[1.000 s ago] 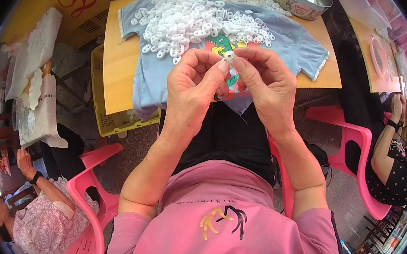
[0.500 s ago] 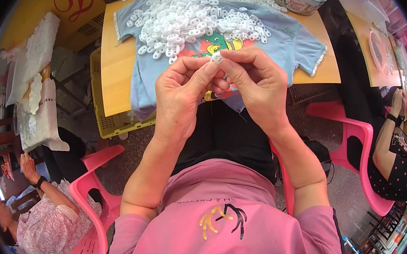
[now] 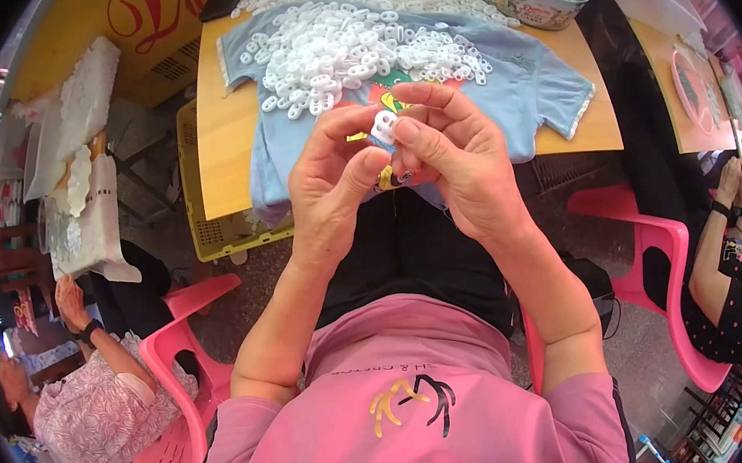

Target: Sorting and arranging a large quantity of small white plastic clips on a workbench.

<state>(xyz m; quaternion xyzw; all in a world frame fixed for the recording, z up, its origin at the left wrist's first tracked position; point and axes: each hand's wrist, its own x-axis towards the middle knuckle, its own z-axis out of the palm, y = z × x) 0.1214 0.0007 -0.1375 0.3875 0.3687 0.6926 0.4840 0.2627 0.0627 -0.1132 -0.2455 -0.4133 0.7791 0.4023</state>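
White two-holed piece [image 3: 384, 126]: our right hand [image 3: 462, 167] pinches it over the blue shirt [image 3: 514, 93], seemingly for a close look. Our left hand [image 3: 325, 169] curls beside it, thumb apart; we cannot tell whether its fingers touch it. The shirt, spread on the counter [image 3: 221, 164], likely keeps the heaped white pieces [image 3: 325, 57] together.

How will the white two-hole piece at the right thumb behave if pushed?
Probably light: the white piece is small beside the right hand. Likely stiff: it looks like plastic with no visible bend. Pushed flat, it may slide rather than roll: the similar piled pieces look flat and oblong.
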